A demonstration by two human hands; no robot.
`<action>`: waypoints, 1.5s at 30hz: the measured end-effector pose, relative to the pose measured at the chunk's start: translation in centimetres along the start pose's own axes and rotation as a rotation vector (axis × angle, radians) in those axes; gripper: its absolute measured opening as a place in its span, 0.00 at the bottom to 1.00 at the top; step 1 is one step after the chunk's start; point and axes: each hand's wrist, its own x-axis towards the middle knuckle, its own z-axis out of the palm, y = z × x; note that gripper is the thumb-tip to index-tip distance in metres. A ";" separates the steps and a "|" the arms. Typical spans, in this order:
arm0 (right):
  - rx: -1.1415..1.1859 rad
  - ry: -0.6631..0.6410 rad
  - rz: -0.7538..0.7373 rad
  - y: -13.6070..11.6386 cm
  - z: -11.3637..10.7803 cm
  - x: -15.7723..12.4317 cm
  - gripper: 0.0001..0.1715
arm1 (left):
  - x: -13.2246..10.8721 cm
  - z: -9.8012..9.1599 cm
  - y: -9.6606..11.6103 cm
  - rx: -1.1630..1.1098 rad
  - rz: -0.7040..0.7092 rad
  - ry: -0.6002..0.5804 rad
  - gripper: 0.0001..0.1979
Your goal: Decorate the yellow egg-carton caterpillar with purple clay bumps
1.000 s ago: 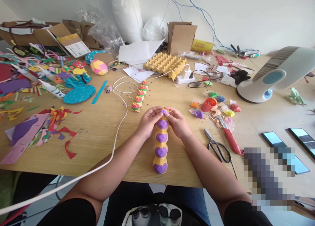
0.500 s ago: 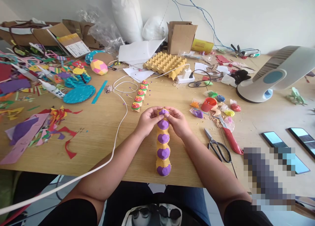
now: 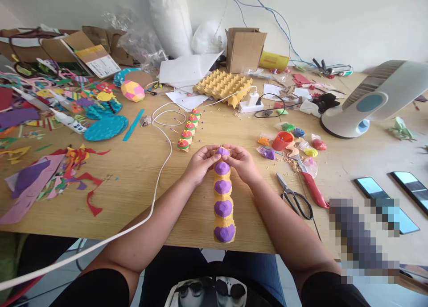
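Note:
A strip of yellow egg carton [image 3: 223, 200] with purple clay caps on its bumps lies lengthwise in front of me, its near end close to the table edge. My left hand [image 3: 203, 163] grips its far end from the left, thumb pressed against the farthest purple cap [image 3: 222, 151]. From the right, my right hand [image 3: 241, 163] closes on the same end, its thumb near the left one. Fingertips behind the strip are partly hidden. Beyond my left hand stands a finished-looking carton strip [image 3: 189, 128] with red and green caps and pins sticking out sideways.
Scissors [image 3: 296, 197] and a red-handled knife [image 3: 314, 188] lie right of my forearm, near bagged clay [image 3: 266, 153] and a red cup [image 3: 282, 140]. A white cable [image 3: 160, 173] crosses on the left. Behind are an egg tray [image 3: 224, 85] and a power strip [image 3: 250, 105].
The near end of the purple-capped strip has swung slightly to the right and toward me. Both hands keep hold of its far end; the whole view has shifted a little.

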 end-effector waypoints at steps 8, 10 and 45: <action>0.076 -0.044 0.125 -0.3 -0.3 -0.2 0.27 | 0.2 -0.1 -0.1 0.039 0.033 0.054 0.22; 0.092 -0.018 0.129 -0.2 -0.3 -0.2 0.26 | 0.2 -0.1 0.0 0.035 0.021 0.049 0.22; 0.149 0.011 0.139 -0.1 -0.6 -0.1 0.23 | -0.2 -0.3 0.7 -0.057 -0.079 -0.045 0.20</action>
